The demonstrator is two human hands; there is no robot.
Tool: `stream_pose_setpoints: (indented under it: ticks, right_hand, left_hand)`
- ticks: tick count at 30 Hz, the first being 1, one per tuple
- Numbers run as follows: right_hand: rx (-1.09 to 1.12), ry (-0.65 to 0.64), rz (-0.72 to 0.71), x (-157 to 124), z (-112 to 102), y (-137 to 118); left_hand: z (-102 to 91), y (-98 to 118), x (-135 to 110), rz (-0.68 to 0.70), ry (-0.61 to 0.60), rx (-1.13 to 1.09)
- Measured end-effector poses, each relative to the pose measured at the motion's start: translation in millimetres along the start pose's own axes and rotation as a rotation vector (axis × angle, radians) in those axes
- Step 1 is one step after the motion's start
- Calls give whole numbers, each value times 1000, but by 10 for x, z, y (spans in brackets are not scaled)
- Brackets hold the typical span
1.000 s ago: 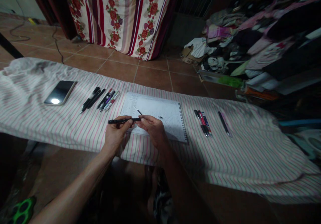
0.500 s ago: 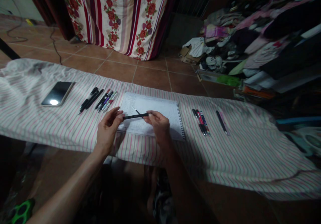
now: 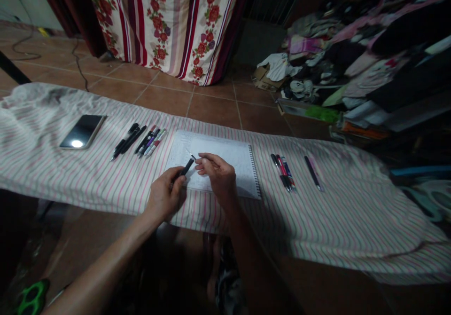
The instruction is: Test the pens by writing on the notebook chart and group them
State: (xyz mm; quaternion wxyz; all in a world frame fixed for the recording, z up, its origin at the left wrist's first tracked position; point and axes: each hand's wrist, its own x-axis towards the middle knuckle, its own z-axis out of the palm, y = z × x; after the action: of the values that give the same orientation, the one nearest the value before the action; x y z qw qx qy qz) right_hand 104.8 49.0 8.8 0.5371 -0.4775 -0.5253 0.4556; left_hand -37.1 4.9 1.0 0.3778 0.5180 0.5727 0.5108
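Note:
My left hand [image 3: 165,196] is closed round a black pen barrel [image 3: 185,168] that points up and to the right over the near left corner of a spiral notebook [image 3: 225,157]. My right hand [image 3: 216,175] pinches a thin pen refill [image 3: 192,155] just beyond the barrel's tip. The notebook lies open on a striped cloth [image 3: 88,178] with its spiral along the right side.
Left of the notebook lie several pens [image 3: 141,140] in a row and a phone [image 3: 82,131] face up. To the right lie three pens [image 3: 283,170] together and a single dark pen [image 3: 313,172]. Behind are a tiled floor, a floral curtain [image 3: 169,23] and piled clothes [image 3: 352,56].
The black pen was held level between both hands. Now my left hand grips the barrel alone, tilted up to the right, and my right hand holds the thin refill.

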Motion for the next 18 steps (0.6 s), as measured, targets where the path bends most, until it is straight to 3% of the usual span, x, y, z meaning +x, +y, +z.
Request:
stream_pose_setpoints:
  ticks: [4,8,12,18]
  right_hand:
    - [-37,101,46,50,-39,33]
    - [-439,156,-70,80,-163,118]
    - [-832,109,-245,69,-220,208]
    - [-1084,61,-218,21,-135,275]
  left_hand:
    - [-3,92,-31,-80,-16,-212]
    - [-25,144,-33,-148,-5,-400]
    - [-66,135,-34,-139,4,-350]
    - [-126,165,-44,-151,2,-263]
